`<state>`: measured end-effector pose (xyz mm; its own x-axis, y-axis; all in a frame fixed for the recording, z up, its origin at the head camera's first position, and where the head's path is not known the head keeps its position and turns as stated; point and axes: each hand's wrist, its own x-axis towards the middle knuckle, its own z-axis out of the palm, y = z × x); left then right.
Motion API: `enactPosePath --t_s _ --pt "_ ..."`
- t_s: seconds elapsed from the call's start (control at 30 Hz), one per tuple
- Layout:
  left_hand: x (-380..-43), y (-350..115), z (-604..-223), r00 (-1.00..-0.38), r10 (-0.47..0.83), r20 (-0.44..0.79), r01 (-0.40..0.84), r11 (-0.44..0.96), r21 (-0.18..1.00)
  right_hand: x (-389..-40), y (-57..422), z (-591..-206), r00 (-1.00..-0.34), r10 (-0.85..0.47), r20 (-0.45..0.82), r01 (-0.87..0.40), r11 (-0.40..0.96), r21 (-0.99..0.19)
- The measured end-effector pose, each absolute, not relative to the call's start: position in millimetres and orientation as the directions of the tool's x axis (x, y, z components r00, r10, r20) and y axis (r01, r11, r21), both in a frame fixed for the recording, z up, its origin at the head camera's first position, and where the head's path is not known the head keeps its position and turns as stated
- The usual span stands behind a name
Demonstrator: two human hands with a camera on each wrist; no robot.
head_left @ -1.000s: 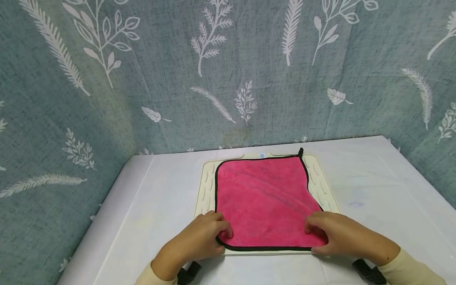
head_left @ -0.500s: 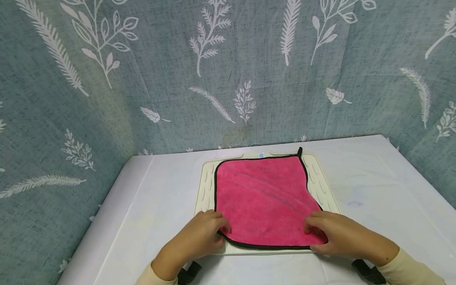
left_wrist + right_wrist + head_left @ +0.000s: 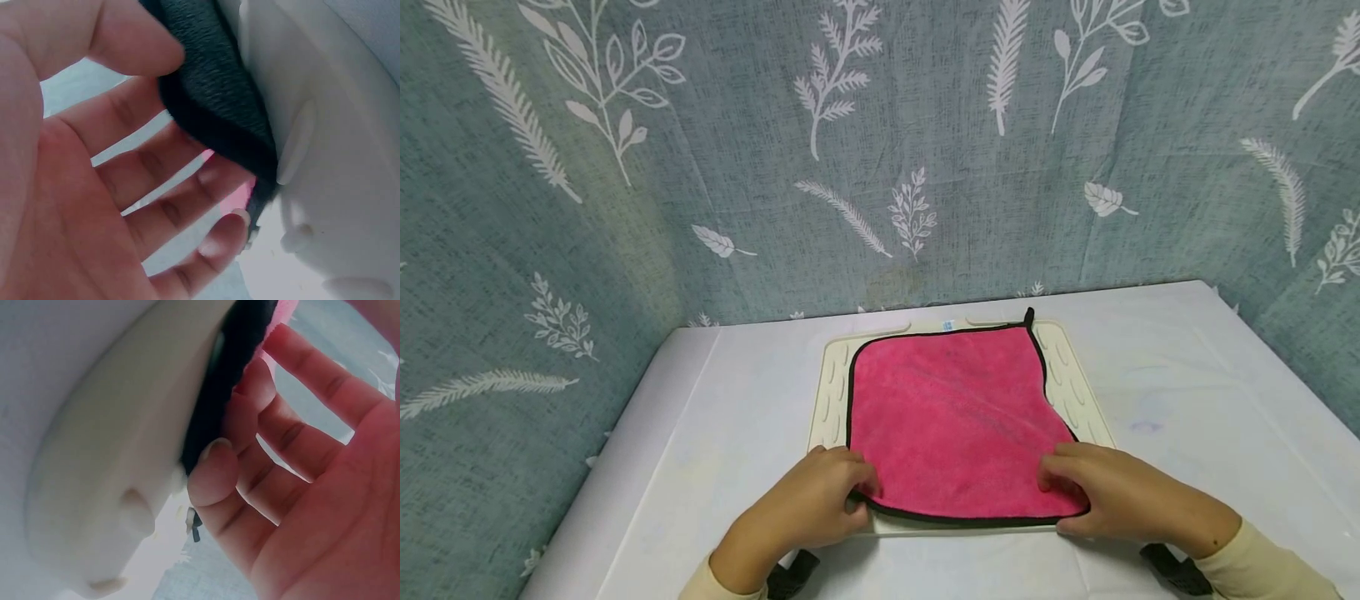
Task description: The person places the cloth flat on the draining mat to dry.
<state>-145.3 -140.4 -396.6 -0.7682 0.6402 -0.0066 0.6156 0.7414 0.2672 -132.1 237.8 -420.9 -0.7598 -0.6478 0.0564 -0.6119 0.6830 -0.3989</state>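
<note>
A pink cloth (image 3: 951, 417) with black edging lies spread over a cream plastic board (image 3: 1086, 400). At its near left corner, my left hand (image 3: 831, 492) pinches the edge between thumb and forefinger and lifts it slightly. The left wrist view shows the cloth's dark grey underside (image 3: 212, 69) bent toward me, the other fingers spread loosely beneath the thumb. At the near right corner, my right hand (image 3: 1112, 492) rests with bent fingers touching the cloth's black edge (image 3: 215, 400). Its thumb is out of sight in the right wrist view.
The board has raised oval bumps and a small blue label (image 3: 948, 326) at its far edge. A black hanging loop (image 3: 1029, 317) sticks out from the cloth's far right corner. A white table (image 3: 737, 400) lies underneath, with a leaf-patterned curtain (image 3: 737, 167) behind and beside it.
My left hand has taken the cloth's near left corner and raised it slightly, shifting a little leftward and toward me. My right hand has stayed at its corner.
</note>
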Motion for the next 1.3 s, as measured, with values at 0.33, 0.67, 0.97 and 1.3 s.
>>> enactPosePath --t_s 0.33,0.67,0.97,1.3 --pt "-144.6 -143.6 -397.0 -0.768 0.641 -0.006 0.600 0.722 0.345 -129.9 236.7 -420.6 -0.755 -0.653 0.055 -0.615 0.678 -0.403" --pt "-146.7 -147.7 -398.0 -0.805 0.593 -0.032 0.527 0.738 0.421 -126.8 228.5 -422.6 -0.787 -0.617 0.024 -0.586 0.735 -0.340" --pt "-146.9 -148.7 -393.2 -0.784 0.620 -0.040 0.551 0.724 0.415 -128.9 232.2 -415.2 -0.766 -0.643 0.009 -0.607 0.719 -0.339" --pt "-145.6 -147.6 -392.8 -0.760 0.646 -0.065 0.574 0.716 0.398 -129.6 237.2 -412.9 -0.735 -0.676 -0.043 -0.580 0.661 -0.477"
